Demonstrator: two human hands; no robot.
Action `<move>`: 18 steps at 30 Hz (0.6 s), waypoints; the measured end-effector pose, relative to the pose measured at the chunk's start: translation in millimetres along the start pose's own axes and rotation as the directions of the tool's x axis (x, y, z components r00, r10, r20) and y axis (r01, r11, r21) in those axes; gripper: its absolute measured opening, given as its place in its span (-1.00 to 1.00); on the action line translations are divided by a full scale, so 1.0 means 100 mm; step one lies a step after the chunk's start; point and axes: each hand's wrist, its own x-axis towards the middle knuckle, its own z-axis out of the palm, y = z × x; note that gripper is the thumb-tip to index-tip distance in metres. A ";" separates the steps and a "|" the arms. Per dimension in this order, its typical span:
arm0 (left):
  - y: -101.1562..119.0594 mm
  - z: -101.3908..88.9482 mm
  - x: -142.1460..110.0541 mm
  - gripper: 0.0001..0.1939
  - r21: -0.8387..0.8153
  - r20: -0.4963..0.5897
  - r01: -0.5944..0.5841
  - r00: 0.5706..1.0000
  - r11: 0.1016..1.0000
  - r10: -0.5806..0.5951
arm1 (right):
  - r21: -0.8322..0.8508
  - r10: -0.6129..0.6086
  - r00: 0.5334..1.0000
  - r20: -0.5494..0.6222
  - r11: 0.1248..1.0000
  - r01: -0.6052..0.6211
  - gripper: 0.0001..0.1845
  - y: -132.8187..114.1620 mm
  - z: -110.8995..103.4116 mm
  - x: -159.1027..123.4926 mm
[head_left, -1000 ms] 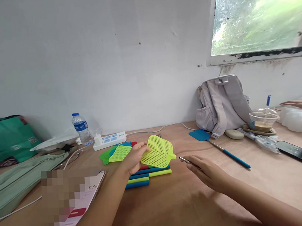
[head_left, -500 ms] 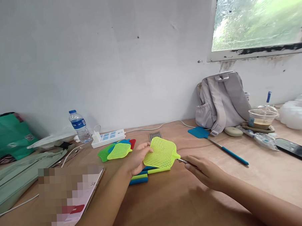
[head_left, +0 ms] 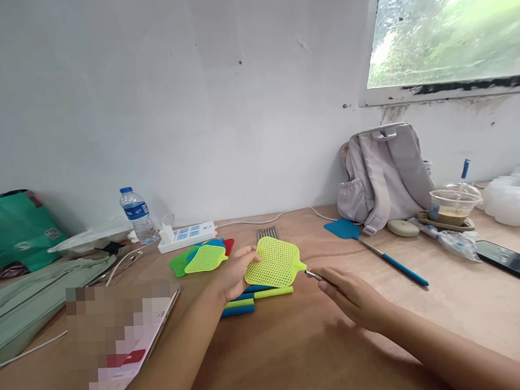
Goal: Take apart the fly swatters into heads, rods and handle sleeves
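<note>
My left hand (head_left: 239, 273) pinches a yellow-green fly swatter head (head_left: 273, 262) by its left edge, fingers behind and thumb in front. My right hand (head_left: 348, 292) is closed round a thin metal rod (head_left: 314, 275); the rest of the rod is hidden in the fingers. The rod's dark tip is right at the neck of the swatter head; whether they touch I cannot tell. Beneath the head lie blue and yellow-green handle tubes (head_left: 273, 292). Several metal rods (head_left: 267, 234) lie side by side behind it. Loose swatter heads (head_left: 205, 259) in green, yellow-green, blue and red overlap to the left.
On the right lies a blue fly swatter (head_left: 392, 262) with a metal shaft, before a grey backpack (head_left: 382, 175). A cup (head_left: 452, 206) and a phone (head_left: 508, 259) are further right. A power strip (head_left: 187, 235), a water bottle (head_left: 137, 215) and a tablet-like screen (head_left: 140, 355) are on the left.
My left hand has drawn the swatter head slightly left, so its neck sits a little further from my right hand. The rod stays in my right hand.
</note>
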 end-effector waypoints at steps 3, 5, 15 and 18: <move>0.01 -0.01 -0.01 -0.85 0.000 0.007 0.003 1.000 1.000 -0.003 | 0.025 0.014 1.000 -0.015 1.000 -0.013 -0.67 0.01 0.00 -0.01; 0.01 -0.01 -0.01 -0.85 -0.002 0.008 0.005 1.000 1.000 -0.005 | 0.019 0.024 1.000 -0.004 1.000 -0.024 -0.67 0.02 0.00 -0.01; 0.05 0.05 -0.16 -0.66 0.056 0.083 0.098 0.991 0.994 -0.102 | -0.146 -0.021 0.999 0.029 0.989 0.025 -0.68 0.02 -0.01 0.00; 0.06 0.07 -0.21 -0.59 0.067 0.161 0.109 0.980 0.992 -0.119 | -0.111 0.011 0.999 -0.034 0.994 -0.015 -0.70 0.05 0.00 -0.02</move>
